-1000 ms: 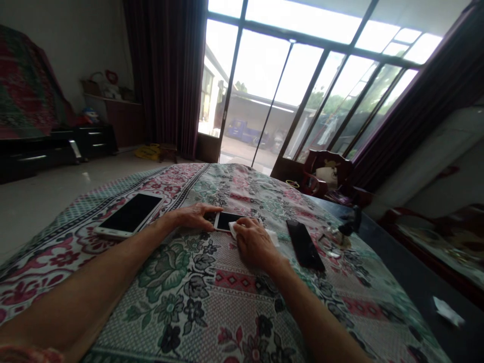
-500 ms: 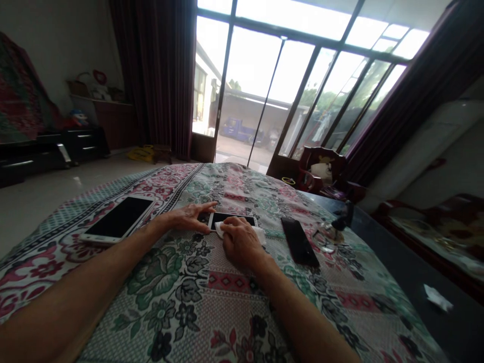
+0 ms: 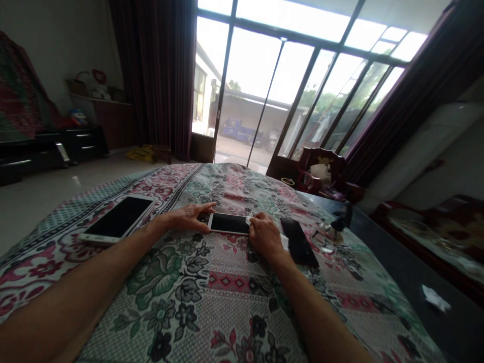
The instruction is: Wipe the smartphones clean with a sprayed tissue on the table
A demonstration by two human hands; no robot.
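Observation:
A white-framed smartphone lies screen up on the flowered tablecloth, its long side running left to right. At its left end rests my left hand, thumb and fingers spread, the thumb touching the phone's edge. My right hand is closed on a white tissue at the phone's right end; part of the tissue shows by the fingertips and part beside the wrist. Just right of that hand lies a black smartphone, partly covered by it. A larger white device with a dark screen lies beyond my left forearm.
A clear glass bottle with a black top stands right of the black phone. A crumpled white tissue lies on the dark surface at the right. Beyond the table are a wooden chair and glass doors.
My right hand has slid with the tissue to the right, from the middle of the white phone to its right end, uncovering most of the screen. My left hand has stayed put.

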